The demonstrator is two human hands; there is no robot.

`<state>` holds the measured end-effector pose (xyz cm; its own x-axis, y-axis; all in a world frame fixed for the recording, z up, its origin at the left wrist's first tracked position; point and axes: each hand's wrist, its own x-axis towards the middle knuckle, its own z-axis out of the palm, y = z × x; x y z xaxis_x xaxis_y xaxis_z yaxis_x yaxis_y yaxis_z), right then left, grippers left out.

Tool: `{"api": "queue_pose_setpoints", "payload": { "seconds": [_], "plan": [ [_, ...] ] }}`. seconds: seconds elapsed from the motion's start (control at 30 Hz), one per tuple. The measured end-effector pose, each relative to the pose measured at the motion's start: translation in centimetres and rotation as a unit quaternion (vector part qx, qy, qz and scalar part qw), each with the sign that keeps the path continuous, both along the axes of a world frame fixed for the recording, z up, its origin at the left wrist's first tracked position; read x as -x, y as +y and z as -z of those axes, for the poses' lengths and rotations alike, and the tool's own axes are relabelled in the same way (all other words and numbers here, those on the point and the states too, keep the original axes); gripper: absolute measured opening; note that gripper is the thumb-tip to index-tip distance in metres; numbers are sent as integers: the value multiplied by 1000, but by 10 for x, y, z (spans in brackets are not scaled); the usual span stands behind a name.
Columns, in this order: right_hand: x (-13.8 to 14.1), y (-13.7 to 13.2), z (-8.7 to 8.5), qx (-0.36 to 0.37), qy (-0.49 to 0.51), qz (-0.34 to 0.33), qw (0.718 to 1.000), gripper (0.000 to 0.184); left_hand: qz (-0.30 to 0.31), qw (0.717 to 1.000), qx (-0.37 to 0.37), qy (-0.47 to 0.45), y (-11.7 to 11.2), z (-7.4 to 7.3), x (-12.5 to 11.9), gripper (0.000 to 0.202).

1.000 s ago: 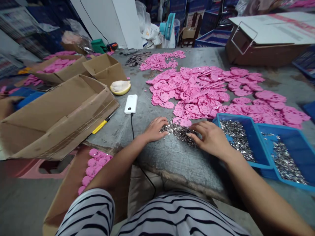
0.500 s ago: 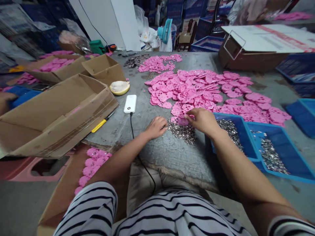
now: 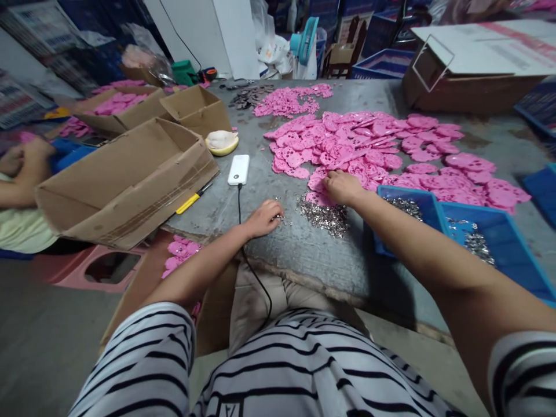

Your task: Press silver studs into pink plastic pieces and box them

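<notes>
My left hand point(image 3: 263, 218) rests on the grey table point(image 3: 304, 255) with its fingers curled on a few small shiny metal pieces at the left edge of a loose metal heap point(image 3: 325, 216). My right hand point(image 3: 341, 187) lies just beyond that heap, at the near edge of a wide spread of flat pink plastic pieces point(image 3: 365, 147), its fingers closed on one pink piece point(image 3: 319, 198). Two blue bins point(image 3: 456, 223) with more metal pieces stand under my right forearm.
A white power bank point(image 3: 238, 169) with a black cable lies near my left hand. A big open cardboard box point(image 3: 125, 179), smaller boxes of pink pieces point(image 3: 115, 104), a yellow bowl point(image 3: 222, 143) and a yellow cutter point(image 3: 191, 201) sit to the left. Another person's arm point(image 3: 19, 174) is at far left.
My right hand moved from the metal heap forward onto the pink pieces. My left hand slid slightly left and nearer. The view shifted, bringing another person's arm into sight.
</notes>
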<state>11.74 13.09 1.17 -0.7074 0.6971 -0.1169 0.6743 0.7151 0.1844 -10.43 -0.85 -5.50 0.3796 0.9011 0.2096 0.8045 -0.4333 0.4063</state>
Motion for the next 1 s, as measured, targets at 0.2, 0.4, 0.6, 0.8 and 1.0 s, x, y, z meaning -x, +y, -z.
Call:
{"api": "queue_pose_setpoints", "payload": {
  "seconds": [0.2,0.4,0.6,0.8,1.0],
  "plan": [
    [-15,-9,-7,-27,78,8,997,27,-31,999,8,-32,-11,-11,-3,15],
    [-35,-71,-12,68,264,96,957,42,-221,912,-1,-345,-47,-31,-61,8],
    [-34,-143,-3,150,323,11,934,37,-224,504,252,-795,-73,-40,-139,23],
    [-30,-144,14,226,315,13,922,23,-322,439,229,-807,-93,-38,-138,14],
    [0,-111,35,216,285,24,934,21,-367,500,128,-774,-104,-26,-116,26]
  ]
}}
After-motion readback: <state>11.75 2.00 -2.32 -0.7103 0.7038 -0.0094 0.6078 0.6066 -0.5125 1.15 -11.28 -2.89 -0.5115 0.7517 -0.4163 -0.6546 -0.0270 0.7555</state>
